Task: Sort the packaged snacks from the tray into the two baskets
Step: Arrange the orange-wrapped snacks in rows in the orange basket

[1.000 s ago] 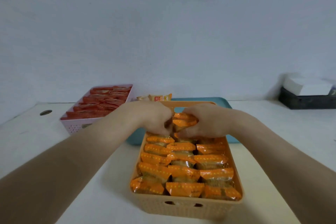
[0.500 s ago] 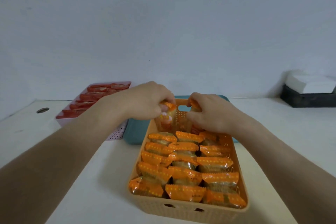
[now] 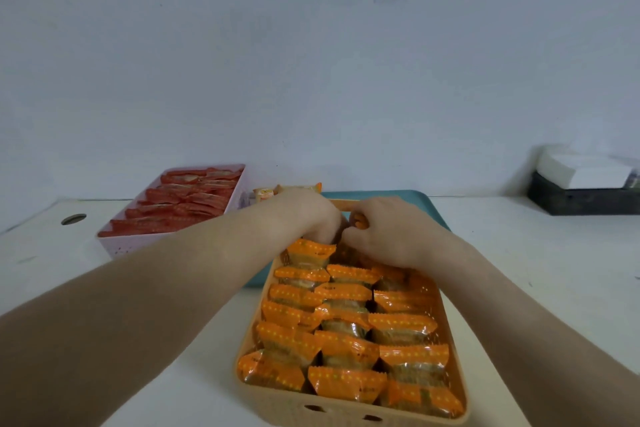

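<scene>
Both hands [image 3: 349, 229] hide orange basket's [image 3: 349, 412] far end — fingers' grip unclear.

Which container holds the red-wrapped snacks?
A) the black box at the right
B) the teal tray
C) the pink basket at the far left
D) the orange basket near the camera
C: the red packets fill the pink basket at the far left, while the orange basket holds only orange-wrapped ones.
</scene>
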{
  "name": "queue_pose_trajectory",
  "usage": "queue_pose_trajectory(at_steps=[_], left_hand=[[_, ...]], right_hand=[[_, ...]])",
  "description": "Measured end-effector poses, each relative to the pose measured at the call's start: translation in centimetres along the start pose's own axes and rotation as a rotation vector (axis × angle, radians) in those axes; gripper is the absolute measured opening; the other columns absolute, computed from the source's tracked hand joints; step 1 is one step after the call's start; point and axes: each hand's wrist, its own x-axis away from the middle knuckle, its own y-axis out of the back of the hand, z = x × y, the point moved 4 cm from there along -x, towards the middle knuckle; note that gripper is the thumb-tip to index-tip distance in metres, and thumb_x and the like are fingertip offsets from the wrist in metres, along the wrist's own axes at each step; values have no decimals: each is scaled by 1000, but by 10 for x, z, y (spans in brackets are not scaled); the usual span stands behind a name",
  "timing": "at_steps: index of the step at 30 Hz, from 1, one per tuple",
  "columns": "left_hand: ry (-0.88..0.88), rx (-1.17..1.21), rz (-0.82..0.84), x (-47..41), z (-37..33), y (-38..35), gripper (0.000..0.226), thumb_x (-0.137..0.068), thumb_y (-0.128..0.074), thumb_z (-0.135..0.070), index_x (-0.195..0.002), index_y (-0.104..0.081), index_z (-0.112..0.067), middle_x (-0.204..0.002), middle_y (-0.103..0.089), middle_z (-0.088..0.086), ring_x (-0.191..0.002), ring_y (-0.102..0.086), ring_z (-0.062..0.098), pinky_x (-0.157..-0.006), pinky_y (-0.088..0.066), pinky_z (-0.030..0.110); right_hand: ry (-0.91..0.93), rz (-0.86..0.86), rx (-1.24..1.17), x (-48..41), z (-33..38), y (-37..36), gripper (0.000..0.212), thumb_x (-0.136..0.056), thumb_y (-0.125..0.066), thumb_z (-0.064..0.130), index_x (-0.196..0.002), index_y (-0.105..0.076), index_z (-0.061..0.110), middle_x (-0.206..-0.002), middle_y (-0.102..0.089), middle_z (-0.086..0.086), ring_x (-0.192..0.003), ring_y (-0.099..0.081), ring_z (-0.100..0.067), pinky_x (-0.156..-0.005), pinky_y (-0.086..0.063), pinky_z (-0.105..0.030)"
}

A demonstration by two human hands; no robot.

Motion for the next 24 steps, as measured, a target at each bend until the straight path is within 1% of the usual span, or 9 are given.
queue_pose_trajectory(at_steps=[3,6,12,15,17,18,20,22,24], left_hand=[[-4,4,20,-8,-1,2,38,-91,-56,-11,-128,-51,-16,-119,-55,3,-102,-51,21,-90,-45,35],[-37,81,10,-10,2,-2,40,-87,-65,-13,-125,-55,-5,-116,-59,8,-105,-57,24,-83,-47,32],[-66,185,-78,-6,0,-3,36,-84,-69,-14,-118,-59,-6,-112,-63,10,-95,-58,22,-76,-46,30],[-59,131,-197,-1,3,3,7,-84,-66,-12,-87,-60,-12,-86,-61,4,-82,-56,21,-65,-42,31],[-20,68,-317,9,11,10,19,-82,-65,-15,-69,-53,-21,-72,-57,-2,-74,-58,20,-57,-42,31],[-6,58,-366,11,15,12,15,-81,-66,-18,-70,-56,-23,-72,-59,-3,-74,-59,20,-57,-44,31],[-15,59,-420,17,20,12,6,-82,-64,-23,-87,-64,-22,-86,-65,-3,-83,-60,20,-65,-49,34],[-58,122,-422,18,23,8,15,-85,-62,-24,-99,-65,-22,-96,-65,-4,-90,-58,19,-74,-48,34],[-94,238,-494,19,26,4,15,-84,-66,-25,-98,-65,-24,-89,-62,-11,-86,-57,15,-72,-45,31]], right_hand=[[-19,-12,52,0,-3,-5,28,-87,-47,40,-97,-58,16,-93,-62,-1,-87,-56,-21,-76,-48,-38],[-12,-10,67,-1,-5,-9,32,-88,-44,42,-109,-52,18,-106,-64,-2,-96,-58,-23,-81,-48,-41],[5,-70,87,0,-6,-13,33,-83,-46,44,-105,-57,21,-108,-66,-1,-97,-60,-23,-81,-51,-42],[13,-93,52,2,-7,-12,33,-84,-49,44,-107,-55,22,-108,-63,0,-98,-59,-22,-81,-50,-41],[16,-108,50,2,-6,-10,34,-83,-51,45,-108,-54,23,-111,-62,0,-100,-59,-22,-81,-49,-39],[15,-105,59,3,-6,-10,37,-83,-51,47,-113,-54,23,-113,-63,0,-102,-59,-22,-81,-48,-38],[15,-80,74,3,-5,-9,42,-84,-50,48,-120,-54,25,-116,-64,2,-106,-59,-21,-82,-49,-37],[23,-51,73,3,-4,-9,38,-84,-50,48,-117,-56,30,-113,-65,5,-106,-59,-20,-82,-49,-37],[25,-32,84,2,-3,-10,34,-83,-50,49,-111,-59,32,-106,-67,6,-100,-60,-18,-80,-51,-37]])
